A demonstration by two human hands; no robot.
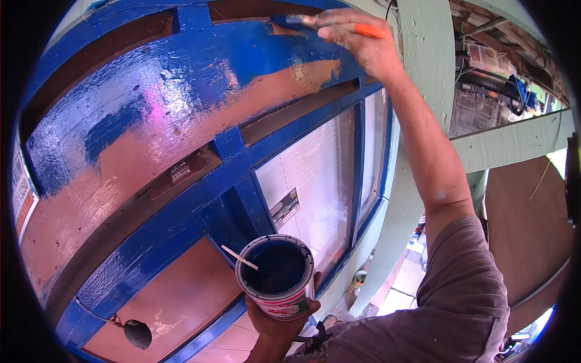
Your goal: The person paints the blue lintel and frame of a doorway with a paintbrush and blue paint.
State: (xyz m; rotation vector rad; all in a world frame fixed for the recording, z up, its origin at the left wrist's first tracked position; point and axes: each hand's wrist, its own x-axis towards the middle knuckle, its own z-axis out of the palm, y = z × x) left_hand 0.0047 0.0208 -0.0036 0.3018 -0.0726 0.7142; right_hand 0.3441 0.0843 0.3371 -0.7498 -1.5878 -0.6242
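Observation:
My right hand [357, 37] is closed round the orange handle of a paintbrush [296, 20]. The brush's blue-coated bristles are at the upper edge of a curved wooden panel [242, 54], partly wet blue and partly brown. Low in the view, my left hand [279, 323] grips an open paint can [284, 299] from beneath, its fingers wrapped round the sides. Dark blue paint [275, 269] is inside the can, and a pale stick [239, 257] leans over its rim.
Below the panel are blue frames round glass panes [308, 175]. A dark round object [138, 334] hangs on a wire at the lower left. A pale green post [426, 72] and beam [514, 142] stand right, near a brown board [526, 224]. A small can [359, 279] sits lower down.

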